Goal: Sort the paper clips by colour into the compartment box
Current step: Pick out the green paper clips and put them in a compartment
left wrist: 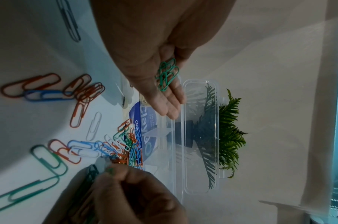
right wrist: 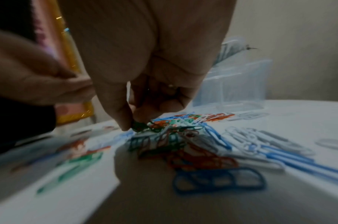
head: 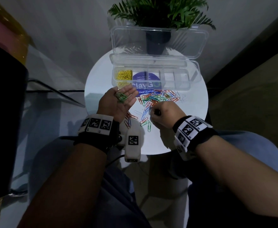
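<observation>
Head view: left hand [head: 118, 101] held palm-up and flat above the tabletop's [head: 190, 116] left portion, fingers straight, a small bunch of green paper clips [head: 121, 98] resting loose on the palm; judged a tray, so that one colour gathers before a single trip to the box. Right hand [head: 163, 115] knuckles-up over the mixed clip pile [head: 158, 98] at the tabletop's middle; in the right wrist view its thumb and fingertips [right wrist: 125, 121] pinch a dark green clip [right wrist: 138, 126] at the pile's top, though blur hides how firm the hold is. Clear compartment box [head: 192, 83] sits toward the far edge, lid [head: 205, 41] swung up and back against the potted plant [head: 158, 15]; the far-left compartment holds yellow clips [head: 124, 74], the others look empty. Stray red and blue clips [head: 129, 119] lie near the front edge, by the left wrist. Open room: bare tabletop to the right of the pile and along the front edge; the box's open top is unobstructed. The plant and raised lid close off the far side. Risk, as judged: a tilted palm spills the greens.
</observation>
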A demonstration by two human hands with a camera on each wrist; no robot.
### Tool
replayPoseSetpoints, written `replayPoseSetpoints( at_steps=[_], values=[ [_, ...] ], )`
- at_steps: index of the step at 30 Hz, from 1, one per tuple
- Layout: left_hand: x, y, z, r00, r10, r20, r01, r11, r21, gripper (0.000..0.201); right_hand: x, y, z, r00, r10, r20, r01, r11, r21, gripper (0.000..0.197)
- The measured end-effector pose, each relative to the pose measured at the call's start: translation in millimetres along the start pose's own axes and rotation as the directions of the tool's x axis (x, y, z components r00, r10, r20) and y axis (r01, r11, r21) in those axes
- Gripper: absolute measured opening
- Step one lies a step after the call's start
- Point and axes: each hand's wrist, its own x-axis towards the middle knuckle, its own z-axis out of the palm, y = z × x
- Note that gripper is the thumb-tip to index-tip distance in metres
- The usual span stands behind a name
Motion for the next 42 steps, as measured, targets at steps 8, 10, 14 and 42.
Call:
replayPoseSetpoints(
  at_steps=[8, 10, 14, 42],
  values=[
    [-0.1, -3.6, 0.7, 1.000, -0.001, -0.018, 0.002, 1.000, 0.030, 0.046, -0.7, 3.9, -27.6, 0.968, 0.249, -0.016, -0.151, 0.637, 0.756, 0.013],
    [0.6, -7.2, 2.2, 0.999, -0.018, -0.029, 0.019, 0.999, 0.038, 0.046, 0.0, -4.3, -33.3, 0.977, 0.214, 0.003, -0.130, 0.584, 0.801, 0.013],
    [-0.1, -17.0, 8.9, 0.997, -0.077, -0.033, 0.080, 0.992, 0.101, 0.042, 4.0, -21.8, -38.9, 0.988, 0.154, -0.009, -0.079, 0.559, 0.825, 0.013],
    [-4.4, -8.6, 11.1, 0.998, -0.061, -0.004, 0.061, 0.998, 0.025, 0.040, -7.7, -3.4, 12.7, 0.996, -0.012, 0.086, 0.019, 0.996, -0.083, 0.022]
  ],
)
